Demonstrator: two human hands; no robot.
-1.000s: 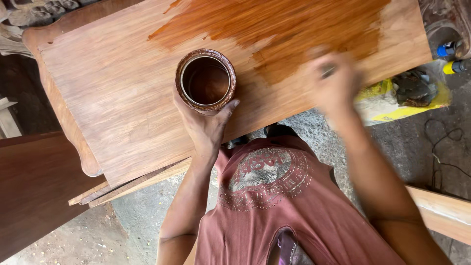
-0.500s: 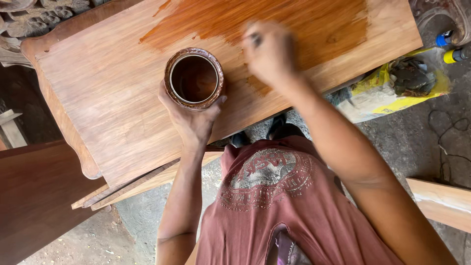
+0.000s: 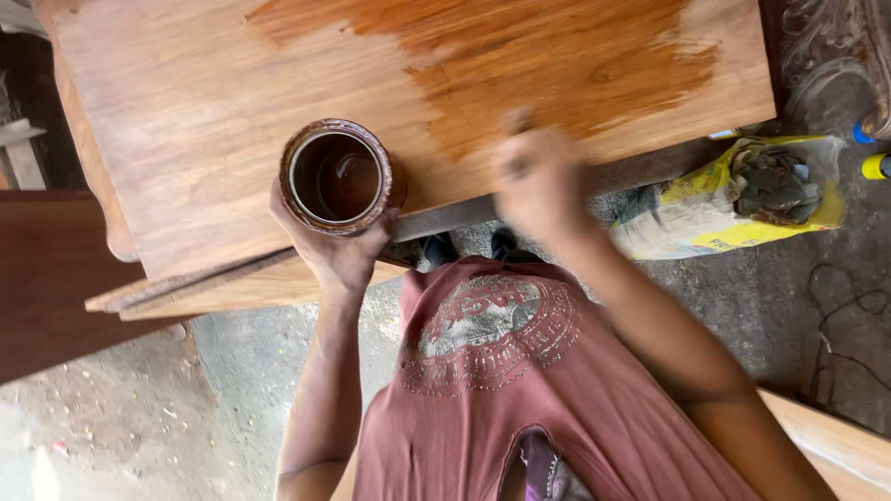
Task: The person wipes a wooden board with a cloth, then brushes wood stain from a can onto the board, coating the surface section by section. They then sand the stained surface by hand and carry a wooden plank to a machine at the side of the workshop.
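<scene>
The left hand (image 3: 339, 250) is gripping one stain-crusted round can (image 3: 339, 176) from below, fingers wrapping its sides, holding it upright over the near edge of the wooden surface (image 3: 186, 111). The can is holding dark brown liquid. The right hand (image 3: 538, 186), blurred, is hovering to the right of the can, closed around a small dark thing that I cannot tell apart. Beyond the can to the right, one glossy orange-brown wet patch (image 3: 548, 56) is spreading across the wood. One yellow sack (image 3: 733, 209) is lying on the ground, far right of the can.

tin (image 3: 339, 176): dark brown; board (image 3: 186, 102): pale brown, orange-brown streaked patch; sack (image 3: 733, 199): yellow, white
</scene>
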